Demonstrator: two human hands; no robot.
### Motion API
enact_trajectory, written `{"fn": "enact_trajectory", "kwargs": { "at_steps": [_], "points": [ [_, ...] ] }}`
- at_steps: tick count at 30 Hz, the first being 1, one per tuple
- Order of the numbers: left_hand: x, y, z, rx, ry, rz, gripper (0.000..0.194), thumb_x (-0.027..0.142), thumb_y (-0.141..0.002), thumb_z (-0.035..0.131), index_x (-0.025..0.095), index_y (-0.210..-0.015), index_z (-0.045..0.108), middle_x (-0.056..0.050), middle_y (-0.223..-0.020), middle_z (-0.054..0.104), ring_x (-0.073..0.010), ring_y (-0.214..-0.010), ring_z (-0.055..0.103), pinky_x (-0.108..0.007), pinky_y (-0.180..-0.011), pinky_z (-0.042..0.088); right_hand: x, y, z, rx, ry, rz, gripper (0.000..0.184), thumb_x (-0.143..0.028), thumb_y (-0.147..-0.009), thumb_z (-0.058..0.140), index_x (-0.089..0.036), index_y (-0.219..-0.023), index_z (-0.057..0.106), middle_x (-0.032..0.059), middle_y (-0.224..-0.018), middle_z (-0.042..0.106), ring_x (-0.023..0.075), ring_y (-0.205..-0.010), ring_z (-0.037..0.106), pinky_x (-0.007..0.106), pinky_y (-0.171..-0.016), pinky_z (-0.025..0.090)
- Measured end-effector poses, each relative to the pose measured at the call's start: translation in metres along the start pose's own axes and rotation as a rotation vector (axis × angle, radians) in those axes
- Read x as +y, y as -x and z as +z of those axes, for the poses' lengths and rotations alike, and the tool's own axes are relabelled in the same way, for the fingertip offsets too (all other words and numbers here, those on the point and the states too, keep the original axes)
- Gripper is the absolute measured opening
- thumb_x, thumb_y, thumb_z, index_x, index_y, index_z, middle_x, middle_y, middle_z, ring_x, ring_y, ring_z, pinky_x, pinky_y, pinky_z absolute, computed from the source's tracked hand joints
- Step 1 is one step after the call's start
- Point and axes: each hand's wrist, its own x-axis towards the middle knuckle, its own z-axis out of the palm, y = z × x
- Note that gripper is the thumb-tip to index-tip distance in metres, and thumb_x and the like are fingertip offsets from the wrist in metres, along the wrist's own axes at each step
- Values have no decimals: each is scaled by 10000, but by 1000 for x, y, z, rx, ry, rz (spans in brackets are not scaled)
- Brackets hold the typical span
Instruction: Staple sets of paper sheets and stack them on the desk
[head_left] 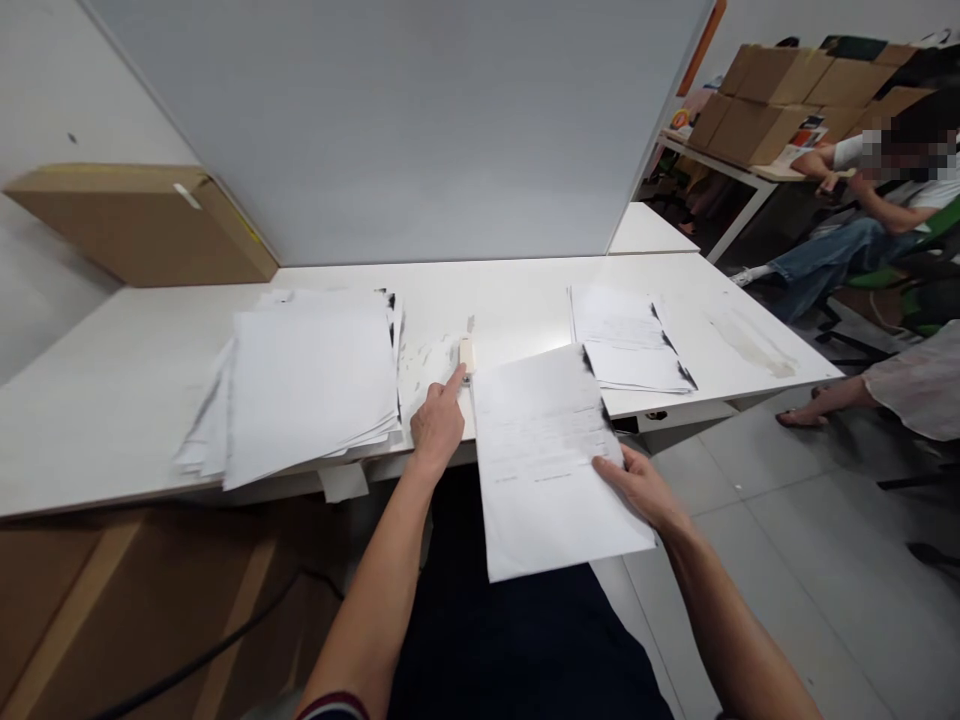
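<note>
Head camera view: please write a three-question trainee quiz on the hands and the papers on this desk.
1. True or false: the right hand holds a paper sheet by its edge.
2. What does the left hand touch with a finger? A) a cardboard box B) a small white stapler-like object C) a cable
3. Which paper stack is larger, the left stack or the right stack?

Key: 1 true. 2 B, the small white object on the white desk. 3 the left stack.
</note>
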Motion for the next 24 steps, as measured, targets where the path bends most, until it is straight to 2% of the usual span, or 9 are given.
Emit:
{"fn": "enact_trajectory", "kwargs": {
  "at_steps": [4,8,12,15,18,20,22,24],
  "points": [
    [-2,3,3,102,65,10,493,194,-898,303,248,-1386,350,-95,-1020,594,-232,-872,593,-318,-685,449,-26,-19,-36,197,3,-44,370,-371,-718,669,-157,-1019,637,82,-855,721,211,-679,673,294,-579,547],
    [-6,4,9,186,129,41,476,186,-890,317,198,-1360,393,-107,-1052,612,-232,-918,596,-320,-733,462,-56,-64,-90,407,58,-126,306,-331,-717,667,-161,-970,650,66,-830,720,183,-641,663,248,-527,525],
    [-10,4,14,269,178,78,433,179,-884,338,169,-1298,465,-103,-1067,624,-214,-949,595,-306,-775,465,-73,-117,-136,491,108,-134,260,-284,-682,684,-162,-909,654,60,-833,712,169,-647,647,240,-544,510],
    [-10,5,17,291,192,115,391,187,-889,344,165,-1240,516,-98,-1047,636,-193,-959,594,-292,-808,459,-78,-144,-156,517,246,-97,305,-290,-667,686,-132,-924,644,86,-822,695,180,-657,631,271,-580,496],
    [-9,13,17,290,205,200,361,205,-901,341,159,-1191,551,-95,-987,653,-168,-925,602,-272,-815,455,-82,-155,-163,651,619,-45,492,-366,-648,699,-74,-1033,611,144,-814,677,242,-715,619,362,-664,476],
    [-9,24,15,299,237,296,328,217,-899,367,152,-1142,578,-88,-910,667,-150,-846,615,-256,-781,464,-83,-153,-159,763,838,-112,545,-394,-680,661,-59,-1102,578,175,-863,668,278,-797,608,411,-737,448],
    [-12,39,10,343,269,370,271,226,-880,423,160,-1068,607,-76,-841,673,-139,-761,618,-254,-737,476,-80,-144,-147,790,901,-245,498,-398,-741,588,-86,-1128,567,170,-922,664,271,-832,602,411,-768,437],
    [-21,53,0,457,266,355,188,232,-850,485,176,-960,627,-73,-815,674,-147,-733,616,-278,-725,481,-73,-129,-125,728,855,-351,433,-402,-780,535,-130,-1113,579,139,-941,668,239,-799,610,381,-753,447]
  ]
}}
